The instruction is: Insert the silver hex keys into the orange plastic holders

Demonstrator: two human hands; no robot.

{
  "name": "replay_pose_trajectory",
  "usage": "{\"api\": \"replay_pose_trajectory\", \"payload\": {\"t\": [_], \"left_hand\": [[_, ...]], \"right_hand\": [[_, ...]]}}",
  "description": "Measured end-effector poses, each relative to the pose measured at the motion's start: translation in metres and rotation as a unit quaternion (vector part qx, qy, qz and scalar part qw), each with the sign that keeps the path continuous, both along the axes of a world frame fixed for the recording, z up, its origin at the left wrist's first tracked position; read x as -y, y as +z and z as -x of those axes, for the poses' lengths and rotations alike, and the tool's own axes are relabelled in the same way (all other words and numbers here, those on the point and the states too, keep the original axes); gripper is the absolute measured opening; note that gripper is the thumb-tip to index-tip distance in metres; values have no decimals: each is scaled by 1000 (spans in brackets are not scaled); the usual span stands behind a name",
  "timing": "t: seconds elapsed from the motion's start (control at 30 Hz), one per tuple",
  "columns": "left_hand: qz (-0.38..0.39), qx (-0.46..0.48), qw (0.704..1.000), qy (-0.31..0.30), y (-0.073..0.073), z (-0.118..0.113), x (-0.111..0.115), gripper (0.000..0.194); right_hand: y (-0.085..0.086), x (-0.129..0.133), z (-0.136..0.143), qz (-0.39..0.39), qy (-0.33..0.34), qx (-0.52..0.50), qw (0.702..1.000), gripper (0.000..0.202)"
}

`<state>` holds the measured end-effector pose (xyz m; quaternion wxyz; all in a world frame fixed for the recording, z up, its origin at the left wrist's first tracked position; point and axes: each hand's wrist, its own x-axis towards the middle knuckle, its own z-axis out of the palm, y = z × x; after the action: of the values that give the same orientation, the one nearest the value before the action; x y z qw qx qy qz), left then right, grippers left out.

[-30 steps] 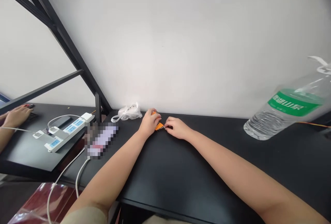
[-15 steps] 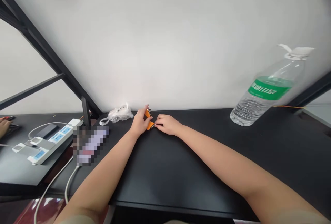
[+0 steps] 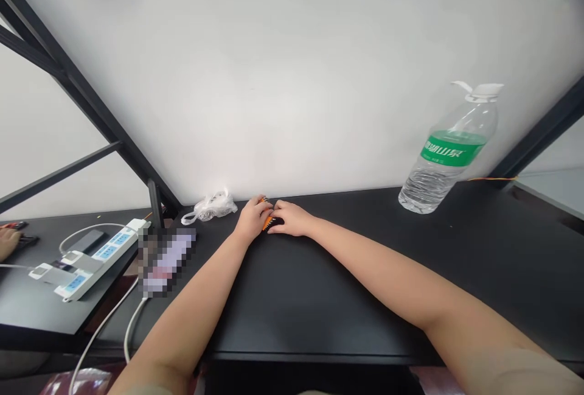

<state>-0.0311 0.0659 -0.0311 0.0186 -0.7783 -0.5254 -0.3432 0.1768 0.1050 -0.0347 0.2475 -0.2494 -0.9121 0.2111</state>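
My left hand (image 3: 252, 220) is closed around an orange bit holder (image 3: 266, 224) near the back of the black table. A row of small dark and silvery tips, like screwdriver bits, lines its edge. My right hand (image 3: 295, 218) meets the holder from the right, its curled fingers over the bits and its thumb lower, near the tabletop. What those right fingers grip is too small and too covered to make out. Most of the holder is hidden behind both hands.
A large water bottle (image 3: 444, 148) stands at the back right. Left of my hands lie a bagged white cable (image 3: 213, 206), a blurred-out phone-like object (image 3: 168, 261) and a white power strip (image 3: 107, 255) with plugs. Another person's hand (image 3: 8, 243) shows at the far left.
My right hand has come in against the orange holder, its fingers now over the bits instead of pinched just beside them. Less orange shows. The view has shifted slightly.
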Motion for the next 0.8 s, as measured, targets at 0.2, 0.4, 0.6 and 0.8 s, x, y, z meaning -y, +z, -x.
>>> {"api": "replay_pose_trajectory", "payload": {"t": [0.2, 0.4, 0.6, 0.8], "left_hand": [[6, -1, 1000, 26, 2, 1, 0, 26], [20, 8, 999, 29, -3, 8, -7, 30], [31, -25, 999, -13, 7, 16, -1, 44], [76, -83, 990, -86, 19, 18, 25, 66]], "right_hand": [[-2, -8, 11, 59, 8, -36, 998, 18], [-2, -24, 4, 112, 37, -46, 992, 14], [8, -30, -6, 272, 57, -131, 952, 27], [17, -27, -18, 422, 69, -206, 880, 38]]}}
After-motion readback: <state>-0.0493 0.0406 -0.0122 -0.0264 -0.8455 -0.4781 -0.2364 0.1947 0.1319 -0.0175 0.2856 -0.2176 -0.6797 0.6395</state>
